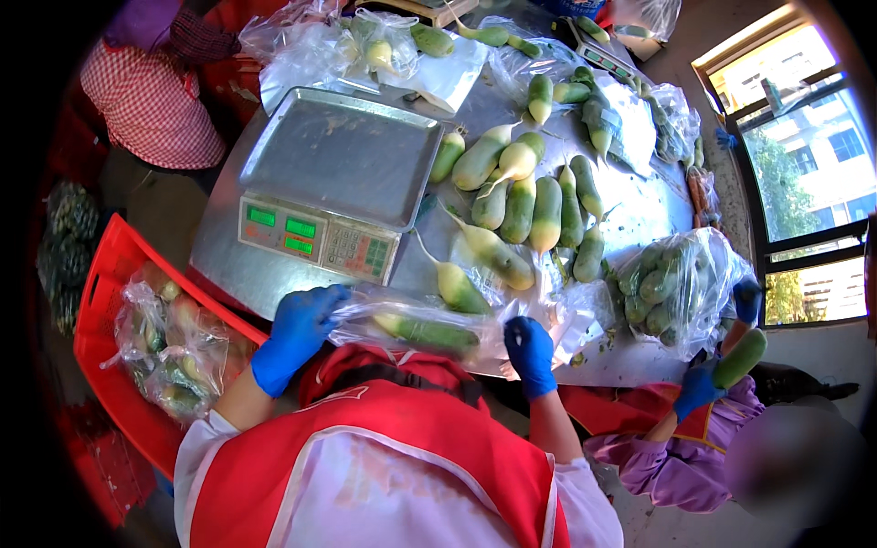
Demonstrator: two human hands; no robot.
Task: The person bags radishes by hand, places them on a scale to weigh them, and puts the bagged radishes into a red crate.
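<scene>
Left hand (pixel 300 334) and right hand (pixel 529 353) in pinches on a crinkled clear bag (pixel 406 310), pale-ended green radish (pixel 434 335) inside.

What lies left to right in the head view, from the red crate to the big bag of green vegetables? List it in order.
Red crate, left hand in a blue glove, green-and-white vegetable under clear plastic, right hand in a blue glove, big bag of green vegetables.

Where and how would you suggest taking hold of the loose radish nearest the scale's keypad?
I'd probably grip the radish around its thick green end, from above: its thin root points toward the scale, and a bagged radish crowds the near side.
</scene>
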